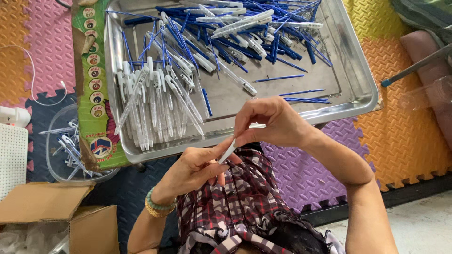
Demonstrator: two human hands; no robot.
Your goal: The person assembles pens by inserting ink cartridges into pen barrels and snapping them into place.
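between both hands' fingers [245,136], white pen [228,153]

Pens [155,101] in tray [358,89]; cardboard box [52,211] left, nearer.

Floor: interlocking foam mats [405,141], embossed texture, in patches of colour. Taking the steel tray [362,89] as landmark: orange mat to its right, purple mat [315,169] below its near edge, pink mat [47,47] well to its left, dark blue mat under its lower left corner. Beyond the mats' black edge, lower right of the tray, bare pale concrete floor [419,226]. Brown cardboard box [52,211] lower left of the tray. Even daylight, soft shadows.
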